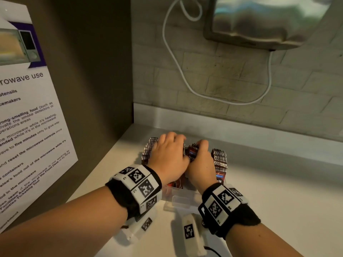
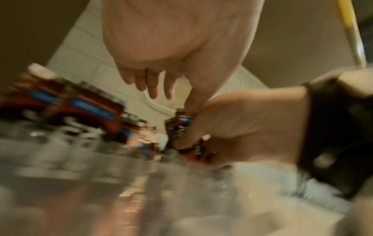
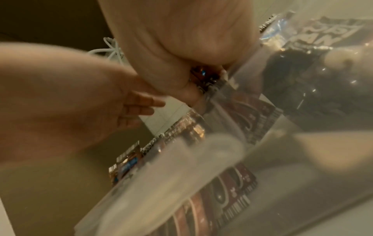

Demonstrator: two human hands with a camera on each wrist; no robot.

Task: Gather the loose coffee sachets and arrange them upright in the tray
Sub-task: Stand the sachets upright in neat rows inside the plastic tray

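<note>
Pale countertop (image 1: 269, 191) in a corner, bounded at the back by a light brick-pattern wall (image 1: 241, 80) and at the left by a dark brown side panel (image 1: 89, 71).

Item: clear plastic tray (image 1: 182, 198), on the countertop near the corner. It holds dark red-brown coffee sachets standing upright in rows; one row (image 1: 148, 149) shows left of the hands, another row (image 1: 220, 157) right of them. Seen through the tray wall (image 3: 232, 159) in the right wrist view, sachet faces are blurred.

Item: left hand (image 1: 169, 156), palm down over the tray, fingers nearly straight and loose, thumb touching the bunch. What lies under the palm is hidden.

Item: right hand (image 1: 201, 165), just beside the left and touching it, fingers and thumb curled round a small bunch of red-brown sachets (image 1: 192, 152) above the tray's middle. The left wrist view shows the same bunch (image 2: 179, 126) pinched in that hand (image 2: 238, 127).

Item: both wrists carry black bands with white marker blocks.

Item: white printed microwave-use notice (image 1: 27, 117), fixed to the side panel.

Item: brushed-metal appliance (image 1: 265, 21) mounted on the wall, with a white cable (image 1: 174, 58) looping below it.
</note>
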